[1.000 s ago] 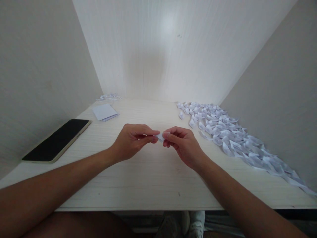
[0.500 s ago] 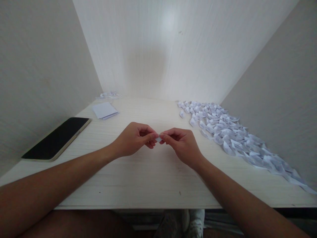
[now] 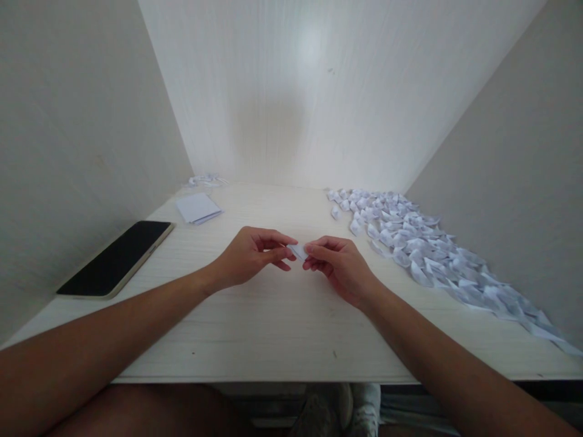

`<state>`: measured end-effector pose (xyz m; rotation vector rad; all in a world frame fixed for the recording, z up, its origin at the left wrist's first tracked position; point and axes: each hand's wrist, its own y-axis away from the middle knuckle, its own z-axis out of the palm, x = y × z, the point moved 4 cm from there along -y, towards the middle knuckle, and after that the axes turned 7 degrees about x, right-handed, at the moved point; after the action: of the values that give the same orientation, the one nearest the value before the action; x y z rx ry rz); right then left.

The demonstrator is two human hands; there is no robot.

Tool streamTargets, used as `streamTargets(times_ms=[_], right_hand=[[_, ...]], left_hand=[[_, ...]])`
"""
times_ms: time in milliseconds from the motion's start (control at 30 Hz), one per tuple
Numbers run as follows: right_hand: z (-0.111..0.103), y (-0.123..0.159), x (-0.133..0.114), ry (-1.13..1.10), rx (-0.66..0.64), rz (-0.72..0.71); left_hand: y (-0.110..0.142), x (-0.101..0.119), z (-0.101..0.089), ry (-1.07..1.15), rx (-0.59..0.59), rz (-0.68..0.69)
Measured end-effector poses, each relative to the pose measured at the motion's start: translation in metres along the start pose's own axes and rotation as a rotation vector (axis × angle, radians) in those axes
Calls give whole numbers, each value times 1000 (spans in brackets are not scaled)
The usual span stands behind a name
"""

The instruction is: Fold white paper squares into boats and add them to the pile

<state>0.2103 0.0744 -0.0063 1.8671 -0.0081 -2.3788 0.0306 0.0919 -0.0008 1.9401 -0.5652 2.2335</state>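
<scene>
Between my two hands is a small folded piece of white paper (image 3: pixel 298 251), held just above the middle of the table (image 3: pixel 268 328). My left hand (image 3: pixel 257 254) pinches its left end between thumb and fingertips. The right end sits in the closed thumb and fingers of my right hand (image 3: pixel 334 261), which cover part of it. To the right spreads a long heap of small folded white paper pieces (image 3: pixel 405 233). A short stack of flat white paper sheets (image 3: pixel 197 207) lies at the back left.
A phone with a dark screen (image 3: pixel 116 258) lies on the left of the table. Thin white paper scraps (image 3: pixel 207 180) sit in the back left corner. Panels close in the left, back (image 3: pixel 291 139) and right sides. Shoes (image 3: pixel 364 409) show below the front edge.
My hands have moved slightly apart, and more of the folded paper shows between them. The whole view has shifted a little, with the phone and sheets appearing farther right.
</scene>
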Motion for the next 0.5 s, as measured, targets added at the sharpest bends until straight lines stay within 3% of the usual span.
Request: streamTargets(times_ms=[200, 500], right_hand=[[2, -1, 2, -89, -83, 36], [9, 2, -4, -92, -117, -66]], left_hand=[[4, -3, 2, 179, 43, -56], [7, 3, 6, 334, 101, -129]])
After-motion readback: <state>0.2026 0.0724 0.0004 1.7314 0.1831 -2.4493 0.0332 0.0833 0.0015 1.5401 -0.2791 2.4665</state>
